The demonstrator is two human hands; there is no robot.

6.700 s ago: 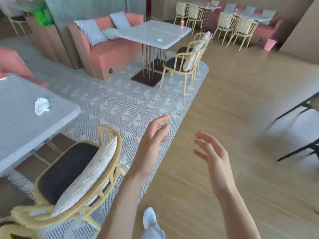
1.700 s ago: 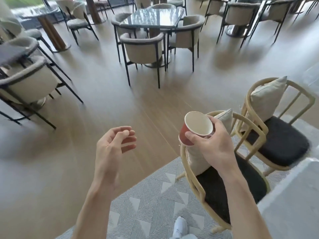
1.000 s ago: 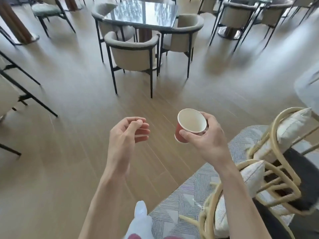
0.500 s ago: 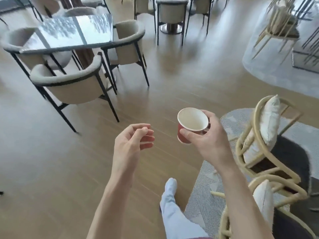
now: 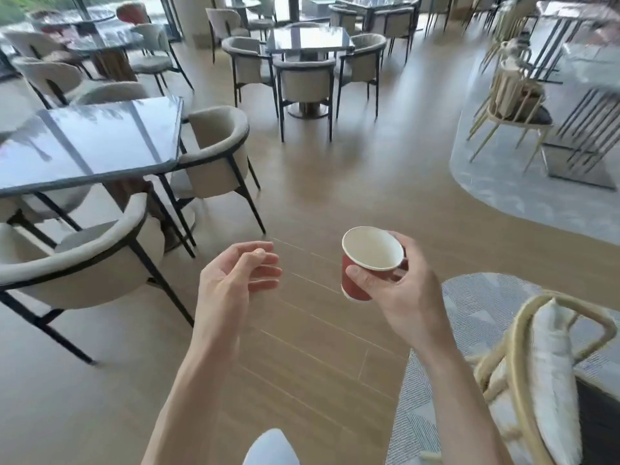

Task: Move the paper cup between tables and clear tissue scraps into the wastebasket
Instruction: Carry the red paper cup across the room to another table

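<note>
Half done at most: cup (image 5: 367,263) gripped in right hand (image 5: 402,290), above floor; left hand (image 5: 235,280) loosely curled, empty; scraps, wastebasket unseen.

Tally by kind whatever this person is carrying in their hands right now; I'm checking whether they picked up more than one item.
Red paper cup, white inside: 1, gripped in the right hand
Other items: 0; the left hand holds nothing, its fingers loosely curled
Total: 1
</note>
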